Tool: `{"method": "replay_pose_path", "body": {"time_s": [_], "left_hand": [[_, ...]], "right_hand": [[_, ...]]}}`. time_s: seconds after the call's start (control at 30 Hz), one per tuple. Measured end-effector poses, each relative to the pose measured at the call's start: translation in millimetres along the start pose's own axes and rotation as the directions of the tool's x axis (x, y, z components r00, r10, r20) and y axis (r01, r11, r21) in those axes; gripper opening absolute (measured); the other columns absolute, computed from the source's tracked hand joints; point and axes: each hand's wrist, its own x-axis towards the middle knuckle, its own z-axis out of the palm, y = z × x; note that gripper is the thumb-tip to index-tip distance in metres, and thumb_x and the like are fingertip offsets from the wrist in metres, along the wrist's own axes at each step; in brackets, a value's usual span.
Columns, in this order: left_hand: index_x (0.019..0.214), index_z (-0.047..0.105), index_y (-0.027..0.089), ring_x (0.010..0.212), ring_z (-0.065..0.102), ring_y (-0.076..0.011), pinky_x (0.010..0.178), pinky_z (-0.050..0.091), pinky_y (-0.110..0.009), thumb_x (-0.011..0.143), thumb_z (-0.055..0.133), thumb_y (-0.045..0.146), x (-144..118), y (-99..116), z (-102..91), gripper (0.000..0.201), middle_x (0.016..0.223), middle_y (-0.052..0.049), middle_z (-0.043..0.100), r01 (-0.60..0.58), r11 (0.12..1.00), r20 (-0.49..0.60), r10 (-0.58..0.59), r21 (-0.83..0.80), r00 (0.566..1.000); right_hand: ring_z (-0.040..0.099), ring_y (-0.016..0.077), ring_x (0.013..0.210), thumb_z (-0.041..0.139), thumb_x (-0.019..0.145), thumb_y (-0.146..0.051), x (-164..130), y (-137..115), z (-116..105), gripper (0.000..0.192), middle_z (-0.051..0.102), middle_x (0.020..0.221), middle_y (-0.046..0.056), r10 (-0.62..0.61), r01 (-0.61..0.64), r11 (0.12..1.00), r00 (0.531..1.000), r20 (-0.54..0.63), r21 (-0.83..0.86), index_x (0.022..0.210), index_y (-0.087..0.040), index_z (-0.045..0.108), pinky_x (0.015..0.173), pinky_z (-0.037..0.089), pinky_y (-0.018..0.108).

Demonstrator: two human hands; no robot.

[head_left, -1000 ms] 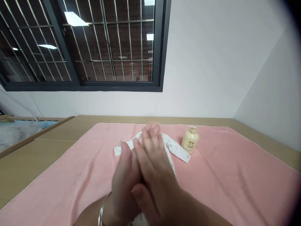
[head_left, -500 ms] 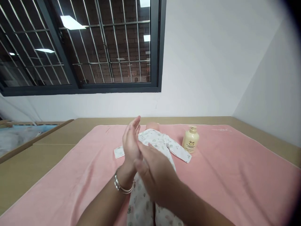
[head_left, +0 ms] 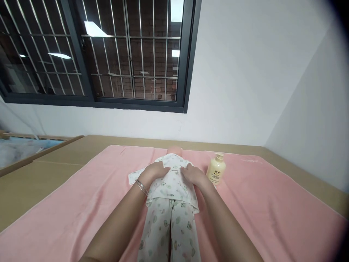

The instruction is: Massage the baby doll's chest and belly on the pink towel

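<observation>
We see a doll (head_left: 171, 189) lying on its back, lengthwise at the lower middle of the frame, head (head_left: 175, 150) at the far end. It wears white pyjamas with small green prints; our palms press flat on its chest.

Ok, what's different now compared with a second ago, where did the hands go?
The left hand and right hand, earlier raised and pressed together over the doll, have parted and come down flat onto the chest of the doll in its printed sleepsuit, one on each side. They grip nothing. The yellow pump bottle and pink towel lie as before.
</observation>
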Motion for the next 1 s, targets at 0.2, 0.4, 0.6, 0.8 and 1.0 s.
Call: {"method": "replay_pose_path", "body": {"time_s": [0.2, 0.4, 0.6, 0.8, 1.0], "left_hand": [[0.139, 0.044, 0.009, 0.126, 0.052, -0.034, 0.097, 0.043, -0.039, 0.084, 0.038, 0.062, 8.9, -1.7, 5.4, 0.077, 0.142, -0.02, 0.048, 0.03, 1.0, 0.06, -0.03, -0.009, 0.998], [0.143, 0.037, 0.006, 0.122, 0.055, -0.0335, 0.092, 0.046, -0.036, 0.081, 0.041, 0.064, 3.4, 3.9, 1.7, 0.085, 0.142, -0.021, 0.047, 0.025, 0.999, 0.095, -0.021, -0.038, 0.995], [0.127, 0.055, 0.013, 0.119, 0.057, -0.0349, 0.094, 0.045, -0.04, 0.077, 0.051, 0.061, 1.4, 2.8, 5.1, 0.069, 0.134, -0.019, 0.056, 0.004, 0.995, 0.013, -0.003, -0.097, 1.0], [0.114, 0.059, 0.011, 0.121, 0.054, -0.0323, 0.101, 0.039, -0.044, 0.094, 0.034, 0.039, 13.4, 8.4, 25.2, 0.043, 0.123, -0.022, 0.062, -0.064, 0.966, -0.349, -0.029, -0.252, 0.937], [0.121, 0.054, 0.017, 0.111, 0.06, -0.0164, 0.096, 0.046, -0.029, 0.101, 0.01, 0.037, 18.2, 18.8, 55.3, 0.053, 0.123, -0.01, 0.064, -0.32, 0.847, -0.552, 0.037, -0.426, 0.833]], "right_hand": [[0.053, 0.0332, 0.12, 0.025, 0.095, -0.052, 14.3, -0.3, 20.6, 0.067, 0.052, 0.135, 0.022, -0.006, 0.004, 0.998, 1.0, 0.019, 0.059, 0.144, -0.006, 0.029, 0.095, 0.04, 0.04], [0.052, 0.031, 0.121, 0.025, 0.095, -0.053, 23.0, 2.5, 27.7, 0.065, 0.048, 0.138, 0.023, 0.017, -0.014, 0.996, 0.999, -0.035, 0.092, 0.141, -0.008, 0.032, 0.093, 0.041, 0.039], [0.053, 0.0302, 0.118, 0.03, 0.094, -0.046, 22.7, 5.5, 24.3, 0.055, 0.056, 0.128, 0.021, -0.002, 0.007, 0.999, 0.995, -0.101, 0.05, 0.132, -0.009, 0.047, 0.093, 0.04, 0.038], [0.042, 0.0326, 0.127, 0.033, 0.094, -0.031, 9.8, -16.3, 40.8, 0.042, 0.052, 0.132, 0.02, -0.169, 0.154, 0.985, 0.942, -0.29, -0.076, 0.123, -0.013, 0.057, 0.103, 0.031, 0.045], [0.024, 0.0223, 0.142, 0.032, 0.097, -0.024, 26.3, -17.2, 65.4, 0.047, 0.04, 0.15, 0.002, -0.525, 0.522, 0.849, 0.816, -0.244, -0.082, 0.142, -0.024, 0.044, 0.116, 0.011, 0.042]]}}
